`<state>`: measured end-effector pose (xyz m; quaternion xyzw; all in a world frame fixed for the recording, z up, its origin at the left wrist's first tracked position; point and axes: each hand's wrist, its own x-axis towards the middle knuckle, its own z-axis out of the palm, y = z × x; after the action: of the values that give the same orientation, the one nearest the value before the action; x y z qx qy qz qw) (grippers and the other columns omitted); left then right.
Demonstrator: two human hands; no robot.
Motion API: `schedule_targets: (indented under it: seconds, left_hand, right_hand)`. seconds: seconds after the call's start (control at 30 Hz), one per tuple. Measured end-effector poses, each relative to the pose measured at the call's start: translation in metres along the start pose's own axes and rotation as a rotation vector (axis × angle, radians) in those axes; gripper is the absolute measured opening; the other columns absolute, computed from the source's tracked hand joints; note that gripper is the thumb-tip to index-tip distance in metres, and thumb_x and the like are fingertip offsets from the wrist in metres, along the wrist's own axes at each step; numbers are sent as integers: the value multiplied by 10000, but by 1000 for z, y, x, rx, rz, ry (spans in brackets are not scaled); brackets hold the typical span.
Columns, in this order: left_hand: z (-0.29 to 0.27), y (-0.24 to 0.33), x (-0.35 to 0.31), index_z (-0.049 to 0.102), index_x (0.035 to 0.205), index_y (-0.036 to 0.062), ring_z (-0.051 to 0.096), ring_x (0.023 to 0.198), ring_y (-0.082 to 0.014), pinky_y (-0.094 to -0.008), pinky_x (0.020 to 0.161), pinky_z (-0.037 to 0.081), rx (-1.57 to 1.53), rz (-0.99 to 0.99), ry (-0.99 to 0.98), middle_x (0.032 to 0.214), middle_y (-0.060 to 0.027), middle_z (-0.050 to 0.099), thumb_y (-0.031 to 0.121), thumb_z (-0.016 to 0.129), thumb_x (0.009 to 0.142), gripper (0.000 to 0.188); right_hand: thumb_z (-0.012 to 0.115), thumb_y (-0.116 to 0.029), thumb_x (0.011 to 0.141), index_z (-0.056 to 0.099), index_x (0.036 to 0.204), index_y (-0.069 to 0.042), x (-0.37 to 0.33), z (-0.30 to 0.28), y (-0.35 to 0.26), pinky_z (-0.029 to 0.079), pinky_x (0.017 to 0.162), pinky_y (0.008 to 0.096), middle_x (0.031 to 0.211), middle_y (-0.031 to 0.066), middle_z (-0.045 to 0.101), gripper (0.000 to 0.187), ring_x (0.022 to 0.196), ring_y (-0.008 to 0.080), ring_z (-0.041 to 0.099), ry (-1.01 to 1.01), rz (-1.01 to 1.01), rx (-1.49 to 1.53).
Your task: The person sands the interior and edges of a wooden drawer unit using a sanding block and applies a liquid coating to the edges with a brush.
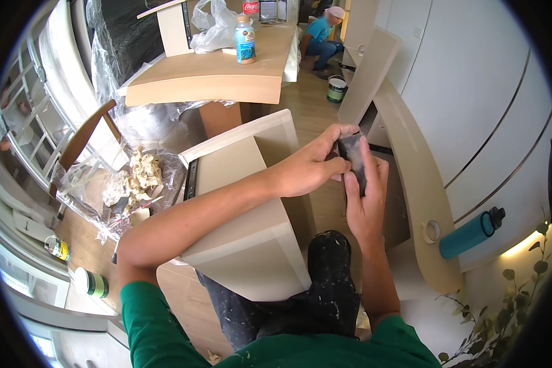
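Note:
Both hands meet in front of me around a dusty dark-grey piece of sandpaper, which looks folded or wrapped into a pad. My left hand grips its left side, thumb pressed on the face. From below, my right hand holds the other side, its thumb and fingers closed along the edges. Under my left forearm a beige drawer rests tilted against my thighs. Pale tape runs along its edges, and a black slide rail shows on its left. The hands are apart from the drawer's panels.
A covered table ahead carries a bottle and a plastic bag. On the right, a long ledge holds a tape roll and a blue flask. A person crouches far off near a paint bucket.

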<state>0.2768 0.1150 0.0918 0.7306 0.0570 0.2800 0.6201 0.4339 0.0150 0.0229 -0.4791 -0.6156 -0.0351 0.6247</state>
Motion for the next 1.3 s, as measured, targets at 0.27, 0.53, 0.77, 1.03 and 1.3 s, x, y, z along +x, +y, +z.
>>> schedule_targets:
  seconds: [0.27,0.53,0.77,1.03,1.3]
  left_hand:
    - [-1,-1,0,299,1630,10,593,1116,-138,-304,989,502,185,-51,-129,1236,-103,609,303,748,1014,817]
    - [-6,-2,6,639,1171,38,665,895,-73,-276,716,571,142,-98,2,1000,-23,711,232,852,934,373]
    - [-8,-5,6,621,1028,81,681,816,-64,-246,623,551,103,-61,135,946,-8,719,279,831,955,297]
    - [-6,-10,7,586,1000,79,656,792,-45,-247,620,548,154,47,172,897,6,697,263,811,974,292]
    - [2,7,4,618,973,65,629,718,-37,-232,572,516,107,-24,114,817,13,679,254,791,991,257]
  right_hand:
    - [657,23,996,634,1436,-19,6,-13,3,504,895,331,1081,91,617,443,985,176,610,15,40,28]
    - [689,-4,1002,687,1246,57,-4,-16,3,522,886,279,1043,55,626,251,971,122,640,-41,83,305]
    - [787,-107,956,490,1508,-6,-6,-1,4,554,907,298,1141,64,649,635,1036,126,663,-149,319,639]
    - [783,-55,942,531,1424,13,-8,17,-9,578,878,279,1197,95,689,548,1026,129,703,-105,390,744]
    - [736,5,959,598,1330,48,-31,11,5,538,928,276,1230,122,687,399,1138,140,666,2,70,419]
